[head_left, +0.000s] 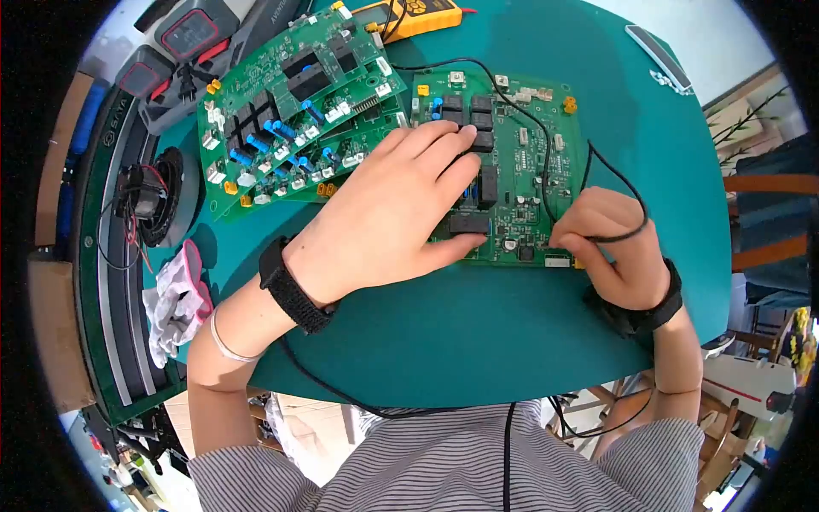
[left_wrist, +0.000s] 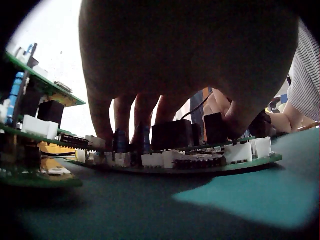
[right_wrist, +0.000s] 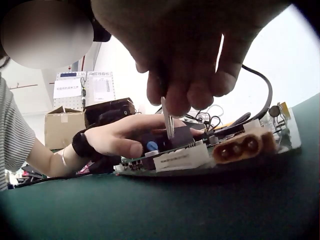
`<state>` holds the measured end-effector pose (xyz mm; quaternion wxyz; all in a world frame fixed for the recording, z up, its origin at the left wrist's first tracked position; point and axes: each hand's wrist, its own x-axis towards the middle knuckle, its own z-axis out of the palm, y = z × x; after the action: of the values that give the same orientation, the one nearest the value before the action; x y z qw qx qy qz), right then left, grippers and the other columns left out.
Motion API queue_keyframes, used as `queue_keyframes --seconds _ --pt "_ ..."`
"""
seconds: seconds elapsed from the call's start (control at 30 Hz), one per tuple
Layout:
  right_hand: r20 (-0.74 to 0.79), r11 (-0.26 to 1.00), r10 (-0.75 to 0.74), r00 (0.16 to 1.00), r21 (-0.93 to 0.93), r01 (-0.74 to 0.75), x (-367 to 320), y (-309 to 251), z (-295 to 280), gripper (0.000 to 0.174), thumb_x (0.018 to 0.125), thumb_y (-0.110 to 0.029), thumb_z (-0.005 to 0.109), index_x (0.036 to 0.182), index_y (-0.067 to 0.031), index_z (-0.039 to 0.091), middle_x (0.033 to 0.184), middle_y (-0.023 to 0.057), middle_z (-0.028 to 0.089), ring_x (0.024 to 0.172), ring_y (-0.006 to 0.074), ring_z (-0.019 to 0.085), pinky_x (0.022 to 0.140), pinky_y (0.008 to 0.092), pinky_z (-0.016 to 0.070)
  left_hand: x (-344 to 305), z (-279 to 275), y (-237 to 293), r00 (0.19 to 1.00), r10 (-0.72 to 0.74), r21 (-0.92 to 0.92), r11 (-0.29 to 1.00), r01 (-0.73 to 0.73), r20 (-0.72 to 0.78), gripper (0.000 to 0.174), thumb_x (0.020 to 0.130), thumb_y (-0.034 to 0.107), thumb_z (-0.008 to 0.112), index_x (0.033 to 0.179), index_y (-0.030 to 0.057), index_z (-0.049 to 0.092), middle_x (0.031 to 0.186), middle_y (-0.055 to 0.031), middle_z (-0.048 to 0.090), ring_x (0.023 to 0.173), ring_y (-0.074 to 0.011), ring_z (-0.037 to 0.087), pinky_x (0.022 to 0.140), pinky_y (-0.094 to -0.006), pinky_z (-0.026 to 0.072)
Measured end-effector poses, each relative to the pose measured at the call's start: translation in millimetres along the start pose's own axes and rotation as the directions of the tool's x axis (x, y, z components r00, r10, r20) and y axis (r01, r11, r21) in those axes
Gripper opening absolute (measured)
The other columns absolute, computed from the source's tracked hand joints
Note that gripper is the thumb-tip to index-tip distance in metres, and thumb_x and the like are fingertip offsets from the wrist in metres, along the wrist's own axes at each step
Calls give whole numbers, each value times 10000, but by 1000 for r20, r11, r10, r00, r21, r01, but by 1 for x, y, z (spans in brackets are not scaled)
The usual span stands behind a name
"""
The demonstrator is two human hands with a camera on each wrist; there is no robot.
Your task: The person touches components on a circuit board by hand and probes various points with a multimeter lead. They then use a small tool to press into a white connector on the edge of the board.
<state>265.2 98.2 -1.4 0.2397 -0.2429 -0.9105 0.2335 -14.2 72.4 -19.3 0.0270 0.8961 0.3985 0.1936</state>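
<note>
A green circuit board (head_left: pixel 563 179) lies on the table in front of the person. The left hand (head_left: pixel 384 200) rests across its left part, fingers spread over black block-shaped components (head_left: pixel 479 115) and the thumb beside another black block (head_left: pixel 469 224). At the board's near right corner, the right hand (head_left: pixel 618 243) pinches a slim metal-tipped test probe (right_wrist: pixel 169 120). Its tip points down at the board, behind a white connector (right_wrist: pixel 182 159) in the right wrist view. A black lead (head_left: pixel 644 200) loops round the right hand; most of the probe is hidden by the fingers.
Left of the board, more green boards (head_left: pixel 281 72) are stacked with blue capacitors. A yellow multimeter (head_left: pixel 431 17) lies at the back. Also on the left are a round black speaker-like part (head_left: pixel 166 192), a white-and-pink glove (head_left: pixel 179 303) and a black case (head_left: pixel 119 256).
</note>
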Motion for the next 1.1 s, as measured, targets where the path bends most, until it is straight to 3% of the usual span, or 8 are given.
queue_keyframes --seconds 0.07,0.3,0.57,1.1 --pt "-19 996 -84 996 28 84 1 -1 0 72 888 -48 713 896 -32 643 810 126 620 743 348 607 640 436 474 0 0 -1 1000 -3 -4 1000 3 2 663 786 308 827 1299 -23 567 1441 -193 538 1344 -393 503 1116 -489 440" --pt "15 998 -23 1000 54 22 0 1 4 74 878 -36 722 908 -38 655 821 114 628 736 336 609 635 430 477 0 -1 -1 1000 3 -11 1000 -2 6 671 783 312 829 1304 -20 567 1445 -193 538 1346 -393 503 1115 -487 440" --pt "35 990 -139 990 32 138 5 -4 0 165 859 -53 750 1016 -43 701 934 110 709 816 326 669 703 415 530 0 -1 -1 1000 -1 -8 1000 1 9 664 785 312 827 1300 -20 571 1442 -190 543 1348 -391 502 1113 -486 440" --pt "75 997 -73 995 39 70 3 -1 4 161 871 -56 743 1023 -46 690 952 117 707 843 341 674 712 426 541 0 -1 -1 1000 1 -6 1000 0 12 667 783 304 826 1307 -17 566 1452 -186 534 1358 -389 496 1120 -484 437"
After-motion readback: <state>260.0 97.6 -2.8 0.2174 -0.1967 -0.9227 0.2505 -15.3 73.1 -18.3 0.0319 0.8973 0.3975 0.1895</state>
